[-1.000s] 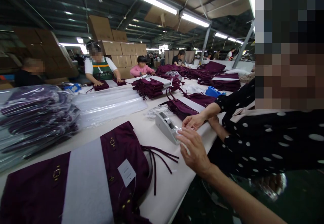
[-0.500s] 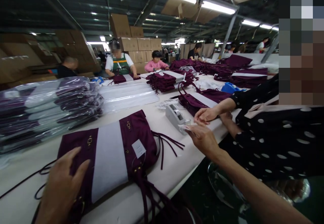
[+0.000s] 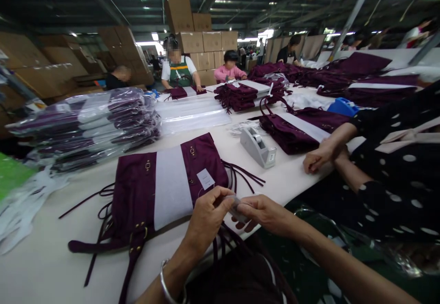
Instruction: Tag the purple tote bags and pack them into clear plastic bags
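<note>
In front of my body, my left hand (image 3: 210, 212) and my right hand (image 3: 264, 213) meet, both pinching a small pale grey, filmy piece (image 3: 238, 209) whose exact kind I cannot make out. A silver bangle is on my left wrist. Just beyond them a burgundy bag (image 3: 132, 198) lies flat on the table, with a pale wrap (image 3: 173, 187) around its middle and a white hang tag (image 3: 205, 179) on it. Its straps and cords trail over the table. Behind my right hand stands a grey tape dispenser (image 3: 257, 147).
Plastic-wrapped bags (image 3: 103, 125) are stacked at left; clear plastic sleeves (image 3: 195, 118) lie beyond. More burgundy bags (image 3: 295, 127) sit at right, beside a co-worker's hand (image 3: 318, 157) and dotted sleeve. The table (image 3: 58, 230) ends near my body. Other people work farther back.
My right hand has come away from the tape dispenser toward me. My left hand has left the bag and joined it at the small piece. The co-worker's hands have drawn back right.
</note>
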Demonstrator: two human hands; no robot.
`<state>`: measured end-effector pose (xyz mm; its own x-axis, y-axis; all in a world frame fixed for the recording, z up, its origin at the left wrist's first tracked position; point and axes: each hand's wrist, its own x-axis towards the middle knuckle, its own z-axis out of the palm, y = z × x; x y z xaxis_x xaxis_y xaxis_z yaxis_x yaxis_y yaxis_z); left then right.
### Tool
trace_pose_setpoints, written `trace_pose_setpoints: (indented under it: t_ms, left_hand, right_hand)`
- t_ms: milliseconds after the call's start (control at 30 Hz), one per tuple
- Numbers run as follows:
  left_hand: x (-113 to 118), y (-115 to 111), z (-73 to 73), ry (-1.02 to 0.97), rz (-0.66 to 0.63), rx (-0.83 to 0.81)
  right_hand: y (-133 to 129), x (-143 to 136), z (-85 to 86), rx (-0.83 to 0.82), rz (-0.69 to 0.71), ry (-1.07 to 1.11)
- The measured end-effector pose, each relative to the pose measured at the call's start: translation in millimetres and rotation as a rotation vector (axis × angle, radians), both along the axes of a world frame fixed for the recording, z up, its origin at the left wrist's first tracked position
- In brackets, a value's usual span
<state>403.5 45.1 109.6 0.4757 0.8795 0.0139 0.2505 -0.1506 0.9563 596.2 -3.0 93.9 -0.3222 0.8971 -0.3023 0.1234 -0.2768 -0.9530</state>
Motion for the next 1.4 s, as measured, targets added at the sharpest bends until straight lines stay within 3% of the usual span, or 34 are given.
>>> trace_pose_setpoints:
  t_ms: [333, 500, 633, 767, 833, 967, 1033, 1200, 1400]
  left_hand:
    - [-19.3, -6.7, -22.5, -0.001, 0.041, 0.133]
    - [-26.0, -10.1, -32.1, -0.015, -0.002, 0.276]
    - [-26.1, -10.5, -29.7, 0.083, -0.159, 0.467]
    - [-24.6, -8.5, -28.6, 0.120, -0.246, 0.614]
    - [-25.7, -7.6, -29.7, 0.111, -0.190, 0.519]
    - [-29.3, -7.2, -30.5, 0.076, -0.063, 0.103]
    - [-30.3, -7.9, -30.3, 0.046, -0.051, 0.003]
    - [-34.3, -8.0, -30.6, -0.008, -0.108, 0.078]
    - [-43.4, -4.2, -26.8, 0.056, -0.239, 0.156]
  right_hand:
    - [-0.1, 23.5, -10.5, 0.008, 0.035, -0.007]
    - [3.6, 31.8, 0.2, 0.081, 0.118, -0.100]
    - [13.2, 16.4, 9.0, 0.079, 0.078, -0.126]
    - [18.1, -10.3, 3.5, 0.003, 0.043, 0.050]
    - [18.1, -17.4, -1.6, -0.008, -0.024, 0.122]
    - [16.6, -17.7, -7.7, -0.032, -0.093, 0.149]
    - [15.6, -16.3, -8.9, -0.044, -0.130, 0.152]
    - [15.0, -13.3, -9.9, -0.150, -0.147, 0.253]
    - [22.6, 3.1, -10.7, -0.306, 0.132, 0.298]
